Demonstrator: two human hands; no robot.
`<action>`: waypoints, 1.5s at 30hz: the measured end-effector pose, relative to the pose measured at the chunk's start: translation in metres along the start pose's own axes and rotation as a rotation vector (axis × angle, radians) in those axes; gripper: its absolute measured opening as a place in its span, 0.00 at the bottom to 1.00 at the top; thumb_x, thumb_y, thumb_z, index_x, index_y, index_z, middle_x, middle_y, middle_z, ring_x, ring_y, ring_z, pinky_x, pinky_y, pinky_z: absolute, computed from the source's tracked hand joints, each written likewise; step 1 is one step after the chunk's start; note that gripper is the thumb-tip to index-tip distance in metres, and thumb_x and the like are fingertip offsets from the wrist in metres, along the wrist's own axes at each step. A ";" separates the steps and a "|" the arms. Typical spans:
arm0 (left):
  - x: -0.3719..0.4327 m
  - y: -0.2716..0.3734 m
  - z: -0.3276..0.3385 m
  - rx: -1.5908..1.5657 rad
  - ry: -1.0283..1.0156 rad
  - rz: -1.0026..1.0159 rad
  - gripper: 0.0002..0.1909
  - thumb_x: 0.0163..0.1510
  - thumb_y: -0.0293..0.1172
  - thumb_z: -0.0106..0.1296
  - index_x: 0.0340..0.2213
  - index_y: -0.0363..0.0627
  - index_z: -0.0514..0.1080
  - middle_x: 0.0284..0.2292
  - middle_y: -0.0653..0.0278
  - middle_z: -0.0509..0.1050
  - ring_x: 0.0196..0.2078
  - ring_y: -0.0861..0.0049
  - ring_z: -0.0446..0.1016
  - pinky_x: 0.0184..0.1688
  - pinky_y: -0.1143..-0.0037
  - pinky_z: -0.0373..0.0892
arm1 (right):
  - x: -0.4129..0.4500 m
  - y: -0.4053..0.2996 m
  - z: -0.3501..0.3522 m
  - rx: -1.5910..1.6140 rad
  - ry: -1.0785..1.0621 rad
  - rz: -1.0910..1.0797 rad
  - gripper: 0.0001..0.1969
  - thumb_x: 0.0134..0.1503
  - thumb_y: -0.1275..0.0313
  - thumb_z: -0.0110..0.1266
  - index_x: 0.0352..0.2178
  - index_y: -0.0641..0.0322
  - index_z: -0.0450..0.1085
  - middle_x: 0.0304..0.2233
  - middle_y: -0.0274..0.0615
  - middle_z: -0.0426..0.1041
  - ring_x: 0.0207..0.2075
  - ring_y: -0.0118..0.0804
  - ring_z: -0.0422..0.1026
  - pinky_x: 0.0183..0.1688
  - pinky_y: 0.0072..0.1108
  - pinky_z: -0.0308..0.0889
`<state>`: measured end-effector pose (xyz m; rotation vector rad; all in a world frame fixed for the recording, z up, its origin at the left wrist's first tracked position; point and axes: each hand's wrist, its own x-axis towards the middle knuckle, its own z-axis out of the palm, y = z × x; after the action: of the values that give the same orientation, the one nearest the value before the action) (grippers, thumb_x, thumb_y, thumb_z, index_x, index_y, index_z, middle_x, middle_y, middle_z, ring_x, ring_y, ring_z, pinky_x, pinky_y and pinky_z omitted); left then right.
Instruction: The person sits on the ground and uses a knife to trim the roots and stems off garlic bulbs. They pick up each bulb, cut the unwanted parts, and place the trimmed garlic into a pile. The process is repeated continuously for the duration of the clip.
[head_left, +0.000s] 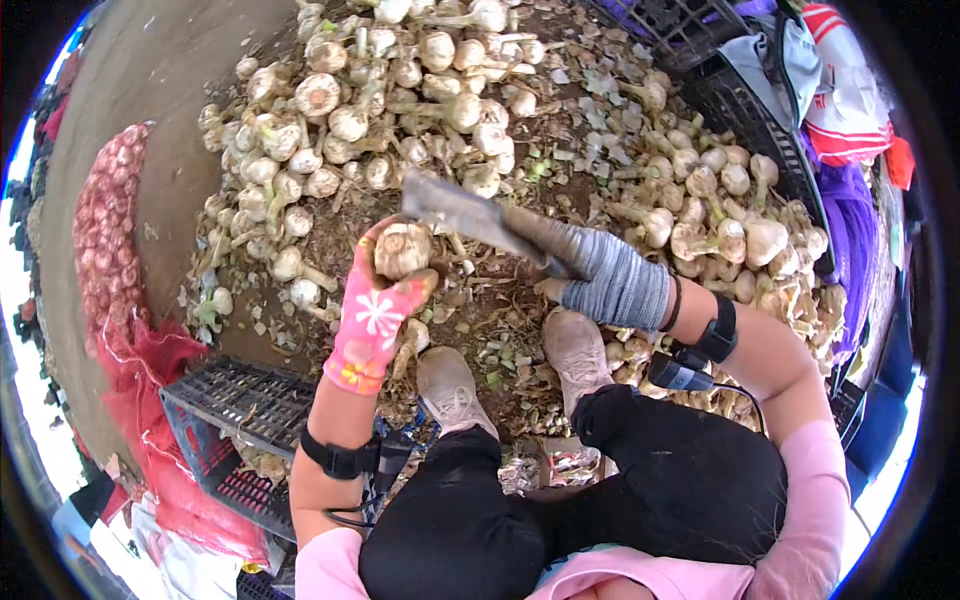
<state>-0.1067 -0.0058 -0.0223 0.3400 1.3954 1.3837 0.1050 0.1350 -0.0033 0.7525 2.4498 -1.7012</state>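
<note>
My left hand (375, 315), in a pink floral glove, grips a garlic bulb (403, 250) with its cut or root face turned upward. My right hand (619, 277), in a grey knitted glove, is closed around the dark handle of a bladed tool, seemingly a broad knife (454, 208). Motion blurs the blade, which reaches left just above the bulb; whether they touch I cannot tell. Ahead of both hands lies a large heap of garlic with stems (352, 112). A second pile of garlic bulbs (720, 202) lies beyond my right hand.
Black plastic crates stand at lower left (240, 405) and upper right (765, 127). A red mesh sack of garlic (112, 232) lies at left. Purple netting (847, 240) hangs at right. Garlic skins and stem scraps (495, 360) litter the ground between my shoes (454, 394).
</note>
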 end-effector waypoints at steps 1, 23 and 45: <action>-0.006 0.006 0.007 0.002 -0.033 0.013 0.34 0.39 0.17 0.56 0.48 0.40 0.56 0.39 0.63 0.68 0.39 0.77 0.69 0.42 0.78 0.68 | 0.000 0.003 0.005 -0.003 0.035 -0.118 0.34 0.45 0.75 0.49 0.56 0.50 0.49 0.36 0.52 0.69 0.34 0.46 0.70 0.37 0.28 0.65; -0.023 0.006 0.031 0.655 -0.128 0.270 0.37 0.30 0.29 0.65 0.43 0.39 0.59 0.35 0.63 0.69 0.35 0.80 0.70 0.39 0.78 0.68 | 0.002 -0.036 0.014 -0.392 -0.077 -0.547 0.34 0.43 0.70 0.55 0.53 0.36 0.54 0.16 0.40 0.67 0.15 0.37 0.68 0.15 0.26 0.62; -0.018 -0.006 0.022 0.754 -0.326 0.704 0.12 0.35 0.23 0.58 0.27 0.43 0.70 0.27 0.57 0.71 0.30 0.62 0.71 0.34 0.72 0.67 | -0.023 -0.008 -0.002 0.120 -0.073 -0.128 0.26 0.55 0.60 0.43 0.54 0.54 0.53 0.44 0.49 0.67 0.43 0.42 0.69 0.45 0.23 0.63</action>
<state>-0.0797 -0.0098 -0.0129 1.5976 1.5343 1.1838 0.1219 0.1267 0.0123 0.5437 2.4126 -1.8982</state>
